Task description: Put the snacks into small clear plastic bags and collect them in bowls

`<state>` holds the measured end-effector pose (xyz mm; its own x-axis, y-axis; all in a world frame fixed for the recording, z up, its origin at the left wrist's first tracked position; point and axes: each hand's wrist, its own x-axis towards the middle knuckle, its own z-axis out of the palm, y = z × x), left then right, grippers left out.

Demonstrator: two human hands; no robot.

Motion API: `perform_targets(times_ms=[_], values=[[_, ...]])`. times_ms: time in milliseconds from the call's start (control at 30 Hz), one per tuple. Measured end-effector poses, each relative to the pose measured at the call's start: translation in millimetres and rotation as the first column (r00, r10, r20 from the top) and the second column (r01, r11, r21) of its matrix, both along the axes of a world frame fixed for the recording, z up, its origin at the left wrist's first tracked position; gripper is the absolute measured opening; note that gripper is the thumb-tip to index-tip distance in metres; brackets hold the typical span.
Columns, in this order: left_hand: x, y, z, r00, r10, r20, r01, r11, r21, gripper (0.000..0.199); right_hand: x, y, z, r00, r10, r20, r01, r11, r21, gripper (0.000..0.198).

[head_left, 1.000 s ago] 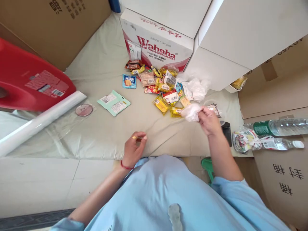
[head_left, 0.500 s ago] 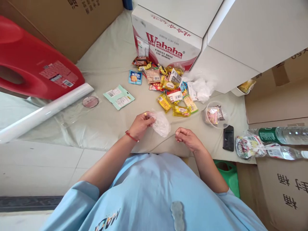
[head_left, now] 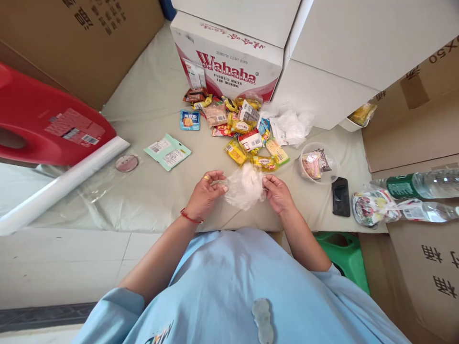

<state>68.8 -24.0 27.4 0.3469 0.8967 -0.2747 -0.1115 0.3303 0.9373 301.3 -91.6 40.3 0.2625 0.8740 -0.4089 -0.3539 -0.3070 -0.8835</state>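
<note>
A crumpled clear plastic bag (head_left: 245, 186) is stretched between my two hands above the cloth-covered table. My right hand (head_left: 278, 192) pinches its right edge between thumb and fingers. At the bag's left edge, my left hand (head_left: 208, 193), with a red string bracelet at the wrist, has its thumb and fingers closed on the thin film. Just beyond the bag lies a pile of small wrapped snacks (head_left: 241, 125), with a yellow-wrapped one (head_left: 264, 163) nearest. A mint-green packet (head_left: 168, 152) lies flat to the left of the pile.
A Wahaba-style white and red carton (head_left: 229, 62) stands behind the snacks. More crumpled plastic bags (head_left: 296, 126) lie beside them. To the right are a round clear tub (head_left: 319, 164), a phone (head_left: 340, 197) and plastic bottles (head_left: 430, 185). A red jug (head_left: 53, 114) and white roll (head_left: 64, 184) occupy the left.
My right hand has moved to the bag and taken its right edge. The bag is now spread wider between both hands. The view has shifted slightly.
</note>
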Motion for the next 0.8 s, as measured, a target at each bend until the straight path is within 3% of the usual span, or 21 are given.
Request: perform_targets(times_ms=[133,233,267,333,400,533,600,800], values=[[-10,-5,-7.7,0.984,0.059,-0.166,-0.044,0.995,0.09,0.047,6,-7,3,0.993,-0.048,-0.11,0.051,0.998,0.027,0.043],[-9,-15,3.8,0.937,0.198,-0.286,-0.109,0.948,0.3,0.037,-1,-10,11,0.988,-0.026,-0.154,0.038,0.997,0.073,0.043],[-6,-19,10.5,0.939,0.19,-0.288,-0.092,0.942,0.322,0.034,-4,-10,13,0.989,-0.027,-0.145,0.039,0.996,0.077,0.042],[2,-27,24.9,0.972,0.039,-0.23,0.021,0.967,0.253,0.037,-13,-10,17,0.998,-0.034,-0.059,0.038,0.996,0.077,0.038],[14,-35,37.2,0.985,-0.131,-0.116,0.148,0.977,0.151,0.046,-22,-9,19,0.985,-0.052,0.163,0.036,0.995,0.096,0.032],[34,-36,47.8,0.974,-0.169,-0.153,0.194,0.967,0.165,0.065,-35,-7,28,0.754,-0.074,0.653,-0.055,0.983,0.175,0.022],[35,-29,47.4,0.967,-0.189,-0.169,0.213,0.967,0.138,0.049,-34,-6,37,0.695,-0.051,0.717,-0.112,0.978,0.179,0.022],[8,-7,37.7,0.99,-0.144,-0.003,0.144,0.99,-0.016,0.041,-11,-12,71,0.747,0.089,0.659,-0.217,0.969,0.115,0.025]])
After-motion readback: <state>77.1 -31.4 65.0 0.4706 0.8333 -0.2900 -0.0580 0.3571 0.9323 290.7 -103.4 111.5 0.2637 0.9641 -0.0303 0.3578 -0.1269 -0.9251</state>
